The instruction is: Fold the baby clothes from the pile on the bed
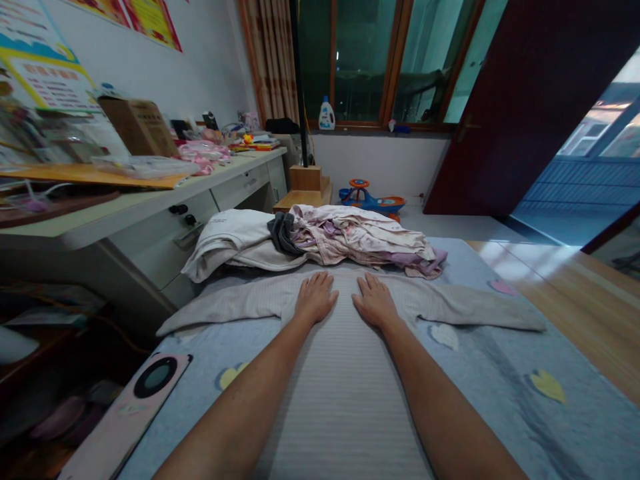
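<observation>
Bed with a pale blue heart-print cover [500,420], white desk with drawers [150,227] to the left of the hands, crumpled pile of clothes [355,235] just beyond the fingertips. Pale striped long-sleeved garment [345,393] spread flat beneath both hands, its sleeves stretched out to either side. Left hand [315,298] and right hand [375,301] open, palms down, fingers spread on the fabric either side of its centre line, grasping nothing, placed evenly so the cloth lies smooth between them.
</observation>
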`<action>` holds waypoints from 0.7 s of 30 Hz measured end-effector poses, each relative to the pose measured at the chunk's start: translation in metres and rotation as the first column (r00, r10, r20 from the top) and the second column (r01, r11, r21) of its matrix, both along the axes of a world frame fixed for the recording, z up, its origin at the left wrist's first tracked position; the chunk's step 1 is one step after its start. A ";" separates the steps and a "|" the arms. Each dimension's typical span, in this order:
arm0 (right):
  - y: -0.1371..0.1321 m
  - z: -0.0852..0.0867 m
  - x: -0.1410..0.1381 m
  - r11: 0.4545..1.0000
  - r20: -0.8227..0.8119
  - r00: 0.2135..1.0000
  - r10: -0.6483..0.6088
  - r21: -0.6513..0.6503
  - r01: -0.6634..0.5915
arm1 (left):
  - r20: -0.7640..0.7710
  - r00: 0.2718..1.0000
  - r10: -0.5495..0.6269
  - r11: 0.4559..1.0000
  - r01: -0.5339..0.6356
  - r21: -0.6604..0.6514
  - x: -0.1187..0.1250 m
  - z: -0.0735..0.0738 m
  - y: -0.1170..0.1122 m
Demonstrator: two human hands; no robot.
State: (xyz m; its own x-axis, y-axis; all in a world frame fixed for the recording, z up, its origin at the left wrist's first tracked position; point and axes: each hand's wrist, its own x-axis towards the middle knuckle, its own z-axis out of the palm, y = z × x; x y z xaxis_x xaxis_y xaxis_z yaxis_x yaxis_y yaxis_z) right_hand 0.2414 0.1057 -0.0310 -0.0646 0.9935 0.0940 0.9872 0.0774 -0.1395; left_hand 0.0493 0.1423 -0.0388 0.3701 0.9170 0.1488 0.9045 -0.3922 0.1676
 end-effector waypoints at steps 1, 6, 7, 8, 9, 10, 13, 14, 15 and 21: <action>0.001 0.000 0.001 1.000 -0.006 1.000 -0.005 -0.010 0.005 | 0.001 1.000 -0.001 1.000 0.001 0.001 0.000 0.000 0.000; 0.006 -0.002 0.005 0.997 -0.004 0.999 -0.039 -0.071 0.038 | 0.006 1.000 -0.004 1.000 0.003 0.014 0.000 0.001 0.000; 0.007 -0.001 0.005 0.995 -0.001 0.999 -0.044 -0.088 0.044 | 0.007 1.000 -0.003 1.000 0.003 0.015 0.000 0.001 0.000; 0.008 0.000 0.005 0.993 0.001 0.999 -0.046 -0.105 0.045 | 0.008 1.000 -0.004 1.000 0.004 0.017 0.000 0.001 -0.001; 0.009 0.001 0.006 0.992 0.001 0.999 -0.045 -0.118 0.044 | 0.008 1.000 -0.005 1.000 0.005 0.019 0.000 0.001 -0.001; 0.010 0.003 0.006 0.991 0.000 0.999 -0.043 -0.124 0.043 | 0.008 1.000 -0.006 1.000 0.005 0.022 0.000 0.001 -0.001; 0.011 0.007 0.007 0.996 0.000 0.999 -0.052 -0.078 0.052 | 0.008 1.000 -0.006 1.000 0.005 0.028 0.000 0.001 -0.001; 0.011 0.007 0.007 0.997 0.001 0.998 -0.057 -0.051 0.057 | 0.009 1.000 -0.004 1.000 0.004 0.028 0.000 0.001 -0.001; 0.011 0.006 0.007 0.998 0.003 0.998 -0.063 -0.029 0.063 | 0.010 1.000 -0.003 1.000 0.003 0.028 0.000 0.001 -0.001; 0.008 0.001 0.004 0.997 0.000 0.997 -0.071 0.014 0.071 | 0.006 1.000 0.003 1.000 -0.003 0.019 0.000 0.002 -0.002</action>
State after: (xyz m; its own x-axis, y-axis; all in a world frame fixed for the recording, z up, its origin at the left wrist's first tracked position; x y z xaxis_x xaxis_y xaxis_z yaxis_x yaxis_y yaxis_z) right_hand 0.2453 0.1136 -0.0296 0.0058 0.9942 0.1075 0.9904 0.0092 -0.1383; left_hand 0.0498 0.1404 -0.0373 0.3661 0.9152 0.1685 0.9047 -0.3924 0.1657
